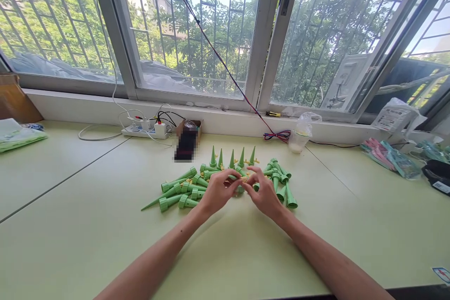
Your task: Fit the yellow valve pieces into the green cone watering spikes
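My left hand (pixel 218 190) is closed on a green plastic watering spike (pixel 233 177), most of it hidden by the fingers. At its end, the thumb and a finger of my right hand (pixel 264 193) pinch a small yellow valve (pixel 243 179). The two hands almost meet, fingertips close together. Behind them several green spikes stand upright in a row, among them one spike (pixel 252 156) at the right end, with yellow valves sticking out at their sides. Many loose green spikes (pixel 176 191) lie left of my hands. More green cones (pixel 290 196) lie to the right.
A white power strip (pixel 146 132) with cables sits by the windowsill, beside a small box (pixel 197 126) and a blurred dark object (pixel 186 144). A plastic cup (pixel 298 140) in a bag stands at the back right. Plastic packets (pixel 390 157) lie on the far right of the table (pixel 87 225).
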`<state>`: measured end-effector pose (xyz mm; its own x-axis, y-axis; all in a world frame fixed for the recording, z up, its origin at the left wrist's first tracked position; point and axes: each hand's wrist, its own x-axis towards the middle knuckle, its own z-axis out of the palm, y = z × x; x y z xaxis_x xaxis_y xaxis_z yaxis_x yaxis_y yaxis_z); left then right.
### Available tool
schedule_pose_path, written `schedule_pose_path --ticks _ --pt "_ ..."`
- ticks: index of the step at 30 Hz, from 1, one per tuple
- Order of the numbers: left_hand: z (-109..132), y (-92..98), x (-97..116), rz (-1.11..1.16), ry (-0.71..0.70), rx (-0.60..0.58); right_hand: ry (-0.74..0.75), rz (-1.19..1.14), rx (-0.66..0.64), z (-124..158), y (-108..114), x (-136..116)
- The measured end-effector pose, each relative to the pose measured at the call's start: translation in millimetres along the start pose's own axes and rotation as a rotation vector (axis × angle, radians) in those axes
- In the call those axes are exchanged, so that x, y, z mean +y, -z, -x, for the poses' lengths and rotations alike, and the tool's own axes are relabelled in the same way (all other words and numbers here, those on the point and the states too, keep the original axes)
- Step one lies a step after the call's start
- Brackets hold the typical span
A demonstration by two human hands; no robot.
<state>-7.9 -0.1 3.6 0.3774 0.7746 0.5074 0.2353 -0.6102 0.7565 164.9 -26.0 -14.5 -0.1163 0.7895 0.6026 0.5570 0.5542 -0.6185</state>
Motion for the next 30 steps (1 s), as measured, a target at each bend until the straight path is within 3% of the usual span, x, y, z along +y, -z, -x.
schedule_pose_path --ticks 6,14,20,30 --pt "-0.8 -3.2 -4.5 0.167 0.044 0.016 0.040 0.022 0.098 -1.7 4.4 -6.9" --pt "5.2 -3.5 -0.2 -0.273 -0.172 -0.036 0.143 -0.052 0.044 3.6 1.8 -20.9" --pt "7.5 -5.4 -2.8 -0.315 -0.235 -0.061 0.121 -0.039 0.061 3.6 -1.5 -16.4" --pt "8.6 -11.4 -1.3 -0.268 -0.102 0.018 0.166 0.042 0.125 3.4 2.4 -19.0"
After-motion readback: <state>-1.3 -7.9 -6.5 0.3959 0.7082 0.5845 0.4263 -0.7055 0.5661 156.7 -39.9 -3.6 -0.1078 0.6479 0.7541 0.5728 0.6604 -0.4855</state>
